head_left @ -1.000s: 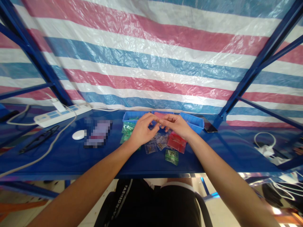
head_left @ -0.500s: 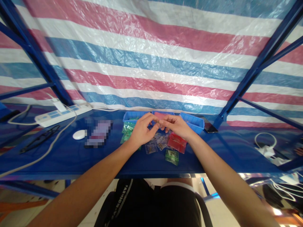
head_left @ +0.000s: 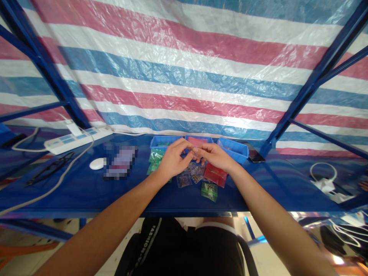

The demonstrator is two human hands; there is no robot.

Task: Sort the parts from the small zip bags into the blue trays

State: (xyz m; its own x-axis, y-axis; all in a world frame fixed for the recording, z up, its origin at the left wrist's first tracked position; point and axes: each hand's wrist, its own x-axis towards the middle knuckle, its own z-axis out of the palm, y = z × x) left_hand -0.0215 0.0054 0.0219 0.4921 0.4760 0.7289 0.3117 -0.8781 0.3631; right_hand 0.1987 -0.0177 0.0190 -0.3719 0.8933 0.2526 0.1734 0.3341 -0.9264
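Observation:
My left hand (head_left: 173, 159) and my right hand (head_left: 216, 155) meet fingertip to fingertip above the blue table (head_left: 86, 191). Both are pinched on something small that I cannot make out. Below them lie small clear bags (head_left: 184, 179) with brass-coloured parts, a red bag (head_left: 215, 174) and green bags (head_left: 209, 190). More green bags (head_left: 155, 156) lie just left of my left hand. Behind the hands stand three shallow blue trays (head_left: 234, 148) in a row.
A white power strip (head_left: 75, 138) with cables lies at the back left. A white round puck (head_left: 97, 163), a blurred patch (head_left: 119, 162) and black spectacles (head_left: 48, 168) are on the left. A dark phone (head_left: 254, 155) and white cables (head_left: 324, 182) sit on the right. A striped tarp (head_left: 184, 76) hangs behind.
The hands stay pinched together and have barely shifted; the view has moved slightly.

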